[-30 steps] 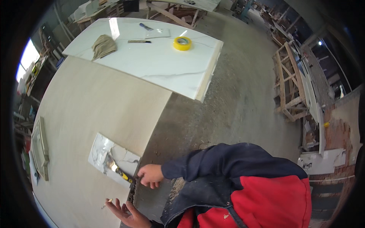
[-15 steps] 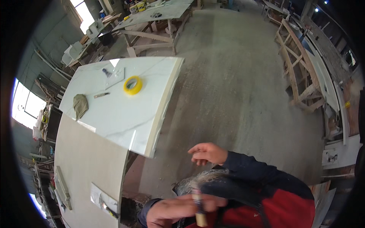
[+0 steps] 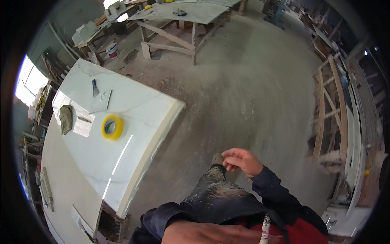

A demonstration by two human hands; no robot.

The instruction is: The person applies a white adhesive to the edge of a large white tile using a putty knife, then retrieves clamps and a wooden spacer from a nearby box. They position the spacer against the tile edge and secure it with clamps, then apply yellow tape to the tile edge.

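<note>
At the lower edge, my left hand [image 3: 203,233] reaches across in front of my body. A slim, pale, stained stick [image 3: 265,228] stands up at its fingertips; its kind is not clear and its lower end is cut off. My right hand [image 3: 243,161] hangs over the floor beside my leg, fingers loosely bent and apart, holding nothing. On my left is a glossy white marble-look slab [image 3: 142,105] with a pale edge strip. On it lie a roll of yellow tape [image 3: 112,127], a putty knife [image 3: 95,88], a small clear plate [image 3: 101,101] and an olive cloth [image 3: 66,119].
A beige board [image 3: 61,171] adjoins the slab, with a long narrow tool [image 3: 46,189] on it. Ahead stands a wooden-legged worktable [image 3: 203,14], with a bucket [image 3: 112,51] on the floor near it. A wooden frame rack [image 3: 331,110] lines the right side of the grey floor [image 3: 260,89].
The view has shifted, and the slab now sits further left and lower. My left hand has moved lower, the stick shifting right with it. My right hand stays empty above the floor.
</note>
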